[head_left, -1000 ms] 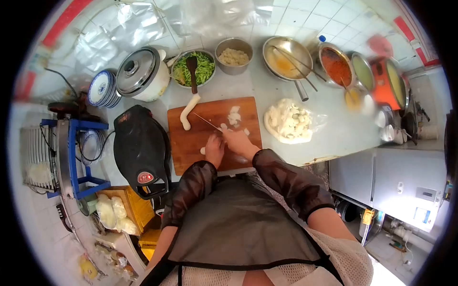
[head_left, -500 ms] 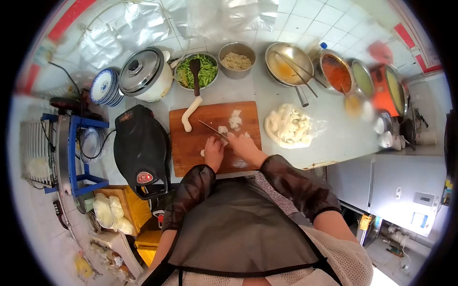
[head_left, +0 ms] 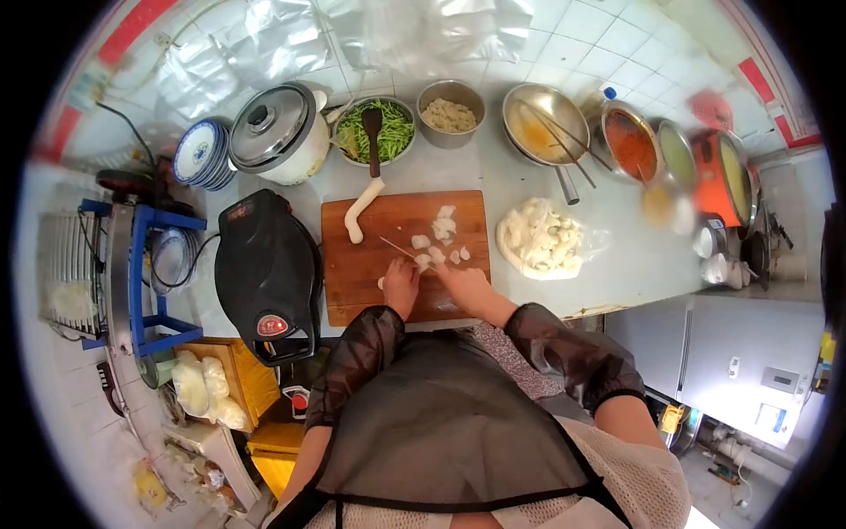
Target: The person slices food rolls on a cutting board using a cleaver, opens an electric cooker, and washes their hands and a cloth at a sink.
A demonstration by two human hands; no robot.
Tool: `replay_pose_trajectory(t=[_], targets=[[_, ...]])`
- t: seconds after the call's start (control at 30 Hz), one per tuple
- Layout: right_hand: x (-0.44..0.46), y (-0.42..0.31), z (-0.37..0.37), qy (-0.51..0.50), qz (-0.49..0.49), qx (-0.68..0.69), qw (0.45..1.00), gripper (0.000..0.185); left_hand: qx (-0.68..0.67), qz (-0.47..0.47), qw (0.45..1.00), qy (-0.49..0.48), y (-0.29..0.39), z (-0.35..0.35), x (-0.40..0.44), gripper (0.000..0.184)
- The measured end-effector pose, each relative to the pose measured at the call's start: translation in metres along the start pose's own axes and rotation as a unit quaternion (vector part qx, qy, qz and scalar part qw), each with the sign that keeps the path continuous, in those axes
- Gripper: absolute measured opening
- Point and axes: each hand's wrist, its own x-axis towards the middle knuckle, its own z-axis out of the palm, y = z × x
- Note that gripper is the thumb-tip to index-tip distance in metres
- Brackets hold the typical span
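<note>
Hands (head_left: 434, 287) and knife (head_left: 398, 248) over cutting board (head_left: 352, 273)

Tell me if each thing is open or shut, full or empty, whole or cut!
White round cooker, silver lid: lid on.
Black oval electric griddle: shut.
Round metal bowl: uncovered, full of green shreds.
Deep grey metal pot: uncovered, holding pale food.
Long white doughy roll: one bent piece.
Small white flat pieces: cut, scattered.
Thin-bladed knife: held in the right hand.
</note>
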Motion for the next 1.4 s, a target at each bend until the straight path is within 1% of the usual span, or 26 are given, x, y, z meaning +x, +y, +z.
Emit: replay_pose_trajectory(t=[0.07, 0.13, 0.17, 0.23, 0.27, 0.3, 0.43, 0.47, 0.5, 0.57, 0.6, 0.67, 0.73, 0.8, 0.83, 0.87, 0.93, 0.97, 1.0, 1.03, 1.07, 1.1, 1.2, 1.3, 1.33, 1.4], targets=[[0.010, 0.008, 0.029, -0.028, 0.028, 0.022, 0.999, 0.034, 0.009, 0.026, 1.000, 0.010, -0.005, 0.002, 0.000, 0.011], [0.036, 0.008, 0.056, 0.141, -0.039, -0.043, 0.988, 0.047, 0.021, 0.053, 0.998, 0.021, -0.005, 0.004, 0.003, 0.014], [0.046, 0.009, 0.066, 0.139, -0.038, -0.039, 0.989, 0.047, 0.024, 0.062, 0.998, 0.012, -0.003, 0.000, 0.002, 0.010], [0.066, 0.009, 0.062, 0.101, -0.026, 0.011, 0.994, 0.047, 0.032, 0.078, 0.996, 0.007, -0.005, -0.005, 0.000, 0.007], [0.062, 0.011, 0.059, 0.108, -0.026, 0.010, 0.994, 0.047, 0.034, 0.056, 0.998, -0.001, -0.007, -0.005, -0.002, 0.007], [0.047, 0.010, 0.040, 0.085, -0.019, 0.004, 0.996, 0.044, 0.034, 0.032, 0.999, -0.007, -0.007, -0.004, 0.000, 0.008], [0.009, 0.002, 0.024, 0.012, 0.015, 0.032, 0.999, 0.037, -0.016, 0.040, 0.999, -0.002, -0.007, -0.005, -0.002, 0.010], [0.006, -0.001, 0.020, -0.023, 0.028, 0.053, 0.998, 0.034, 0.006, 0.033, 0.999, 0.007, -0.010, 0.000, -0.004, 0.009], [0.014, -0.002, 0.031, -0.025, 0.031, 0.054, 0.998, 0.034, 0.027, 0.026, 0.999, 0.014, -0.012, 0.004, -0.008, 0.009], [0.048, -0.001, 0.063, 0.126, -0.023, 0.051, 0.990, 0.041, 0.020, 0.049, 0.998, 0.016, -0.011, 0.001, -0.001, 0.007], [0.051, 0.000, 0.067, 0.125, -0.022, 0.055, 0.990, 0.041, 0.017, 0.071, 0.997, 0.016, -0.011, -0.005, -0.002, 0.006], [0.065, 0.006, 0.067, 0.078, -0.015, 0.055, 0.995, 0.025, 0.042, 0.060, 0.997, 0.012, -0.003, -0.012, 0.000, 0.006], [0.043, 0.009, 0.046, 0.110, -0.003, 0.064, 0.992, 0.030, 0.059, 0.051, 0.997, 0.013, 0.001, -0.011, 0.006, 0.007], [0.016, 0.012, 0.035, 0.047, -0.014, 0.010, 0.999, 0.035, 0.022, 0.033, 0.999, -0.014, -0.001, -0.013, -0.001, 0.008], [0.002, -0.004, 0.003, -0.039, 0.016, 0.036, 0.998, 0.038, 0.022, 0.031, 0.999, -0.014, -0.005, -0.010, -0.003, 0.008], [0.004, -0.004, 0.011, -0.041, 0.016, 0.037, 0.998, 0.038, 0.029, 0.030, 0.999, -0.005, -0.008, -0.006, -0.005, 0.008], [0.015, -0.003, 0.040, 0.029, 0.023, 0.046, 0.998, 0.036, 0.033, 0.027, 0.999, 0.001, -0.011, -0.002, -0.006, 0.009], [0.029, -0.001, 0.053, 0.027, 0.024, 0.046, 0.998, 0.036, 0.022, 0.062, 0.998, 0.019, -0.014, -0.002, -0.002, 0.010], [0.050, 0.000, 0.064, 0.076, -0.007, 0.045, 0.996, 0.035, 0.012, 0.096, 0.995, 0.037, -0.016, -0.004, -0.002, 0.012], [0.058, -0.005, 0.069, 0.124, -0.039, 0.048, 0.990, 0.034, 0.015, 0.093, 0.995, 0.033, -0.014, -0.006, -0.010, 0.012], [0.060, -0.004, 0.071, 0.126, -0.041, 0.049, 0.990, 0.034, 0.023, 0.061, 0.998, 0.017, -0.011, -0.006, -0.011, 0.012], [0.063, -0.003, 0.066, 0.111, -0.036, 0.049, 0.992, 0.032, 0.030, 0.034, 0.999, 0.002, -0.011, -0.007, -0.007, 0.013], [0.035, 0.005, 0.038, 0.110, -0.040, 0.034, 0.993, 0.033, 0.012, 0.050, 0.998, -0.020, -0.012, -0.012, -0.006, 0.013], [0.000, -0.013, 0.004, -0.068, 0.035, 0.026, 0.997, 0.039, 0.005, 0.029, 1.000, 0.001, -0.008, -0.009, -0.011, 0.011], [0.005, -0.011, 0.011, -0.069, 0.037, 0.025, 0.997, 0.039, 0.003, 0.027, 1.000, 0.000, -0.012, -0.007, -0.010, 0.011], [0.026, -0.011, 0.049, 0.096, -0.001, 0.069, 0.993, 0.034, 0.023, 0.037, 0.999, -0.018, -0.020, -0.005, -0.012, 0.017]])
